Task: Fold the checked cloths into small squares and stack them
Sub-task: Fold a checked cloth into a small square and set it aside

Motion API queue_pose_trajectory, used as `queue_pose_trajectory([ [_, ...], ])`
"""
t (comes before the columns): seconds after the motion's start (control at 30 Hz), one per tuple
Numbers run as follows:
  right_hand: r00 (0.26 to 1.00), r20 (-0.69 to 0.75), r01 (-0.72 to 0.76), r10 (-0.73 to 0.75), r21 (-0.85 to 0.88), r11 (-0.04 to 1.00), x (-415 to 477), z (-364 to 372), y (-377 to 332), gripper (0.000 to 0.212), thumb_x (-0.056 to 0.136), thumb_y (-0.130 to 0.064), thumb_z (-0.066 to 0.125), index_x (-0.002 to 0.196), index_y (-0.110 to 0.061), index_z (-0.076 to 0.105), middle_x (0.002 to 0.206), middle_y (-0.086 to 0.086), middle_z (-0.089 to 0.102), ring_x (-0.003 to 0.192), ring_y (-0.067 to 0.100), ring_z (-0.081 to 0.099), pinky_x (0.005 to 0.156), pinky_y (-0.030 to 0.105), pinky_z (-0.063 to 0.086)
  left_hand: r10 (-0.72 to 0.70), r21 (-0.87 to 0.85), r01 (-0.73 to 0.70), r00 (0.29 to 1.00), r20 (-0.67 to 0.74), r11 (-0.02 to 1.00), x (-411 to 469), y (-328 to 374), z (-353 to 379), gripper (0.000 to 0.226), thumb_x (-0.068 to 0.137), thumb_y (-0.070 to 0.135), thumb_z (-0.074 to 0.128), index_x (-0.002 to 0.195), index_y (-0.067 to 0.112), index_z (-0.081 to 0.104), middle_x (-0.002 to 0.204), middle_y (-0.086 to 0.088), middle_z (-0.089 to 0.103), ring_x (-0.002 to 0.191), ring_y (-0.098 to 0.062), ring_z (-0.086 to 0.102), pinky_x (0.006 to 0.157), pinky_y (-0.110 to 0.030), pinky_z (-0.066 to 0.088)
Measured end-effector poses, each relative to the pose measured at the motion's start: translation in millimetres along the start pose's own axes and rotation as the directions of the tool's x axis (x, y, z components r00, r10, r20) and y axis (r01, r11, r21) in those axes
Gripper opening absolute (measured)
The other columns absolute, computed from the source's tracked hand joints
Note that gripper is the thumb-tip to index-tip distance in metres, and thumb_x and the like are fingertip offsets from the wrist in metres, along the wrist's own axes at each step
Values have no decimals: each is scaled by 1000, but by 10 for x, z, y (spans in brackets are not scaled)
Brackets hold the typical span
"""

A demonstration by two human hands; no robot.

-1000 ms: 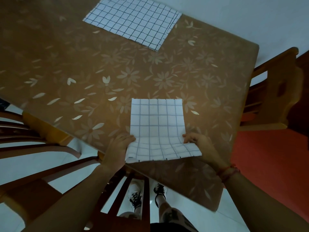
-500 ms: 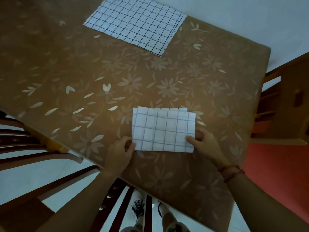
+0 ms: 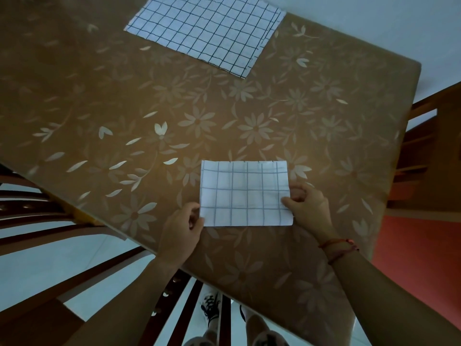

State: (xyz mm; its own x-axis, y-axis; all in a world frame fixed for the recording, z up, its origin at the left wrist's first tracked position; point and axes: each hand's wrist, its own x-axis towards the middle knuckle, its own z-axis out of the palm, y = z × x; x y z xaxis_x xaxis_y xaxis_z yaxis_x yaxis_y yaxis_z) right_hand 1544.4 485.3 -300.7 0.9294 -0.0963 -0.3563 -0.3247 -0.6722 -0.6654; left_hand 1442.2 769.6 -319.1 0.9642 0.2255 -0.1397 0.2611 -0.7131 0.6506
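Near the tabletop's (image 3: 99, 83) near edge, the left hand (image 3: 182, 226) pinches the near-left corner of the folded cloth (image 3: 245, 193), fingers curled. The right hand (image 3: 308, 208) pinches its right edge, thumb on top. The folded cloth lies flat as a rectangle. Well apart, at the far edge, the unfolded cloth (image 3: 207, 33) lies spread flat.

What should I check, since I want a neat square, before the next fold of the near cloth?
1. The folded cloth lies flat on the table: ok.
2. Its layers' far edges line up: ok, nearly flush.
3. The left hand grips the near left corner: ok.
4. The right hand pinches the right edge: ok.
5. Small square reached: not ok, it is wider than deep.
6. It lies apart from the far cloth: ok.
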Motion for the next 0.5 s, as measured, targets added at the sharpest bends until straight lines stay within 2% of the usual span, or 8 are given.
queue_pose_trajectory([
  [0.07,1000,-13,-3,2,-3,1000,7,9,-32,33,76,-23,72,108,-26,66,77,-18,66,76,-1,63,65,17,49,13,10,-13,1000,8,1000,-2,-10,4,27,89,26,65,115,19,59,83,9,59,76,-9,55,71,-25,46],
  [0.17,1000,-25,-7,7,-14,1000,14,23,-63,32,77,-25,71,108,-27,65,86,-12,69,80,4,64,70,24,53,44,39,-45,999,15,998,3,-17,10,28,91,27,62,117,18,58,83,8,59,76,-11,55,72,-28,47],
  [0.3,999,-37,-2,1,-25,1000,19,34,-88,29,78,-23,70,106,-27,64,89,-10,69,80,5,64,61,14,44,72,94,-74,997,21,993,23,-45,27,29,93,29,60,119,17,56,86,4,62,78,-15,56,75,-36,51],
  [0.4,999,-39,-19,18,-11,1000,32,47,-100,27,77,-23,69,104,-27,65,85,-12,70,80,3,65,69,23,53,115,162,-112,993,-8,980,24,-60,29,29,93,27,60,118,14,56,89,0,61,82,-18,54,75,-37,49],
  [0.5,997,-65,-31,29,-35,999,36,55,-118,27,79,-27,69,105,-27,64,85,-12,69,81,6,64,72,27,52,235,292,-222,972,-11,930,24,-87,5,32,92,31,51,118,14,56,104,-5,59,96,-22,51,78,-37,47],
])
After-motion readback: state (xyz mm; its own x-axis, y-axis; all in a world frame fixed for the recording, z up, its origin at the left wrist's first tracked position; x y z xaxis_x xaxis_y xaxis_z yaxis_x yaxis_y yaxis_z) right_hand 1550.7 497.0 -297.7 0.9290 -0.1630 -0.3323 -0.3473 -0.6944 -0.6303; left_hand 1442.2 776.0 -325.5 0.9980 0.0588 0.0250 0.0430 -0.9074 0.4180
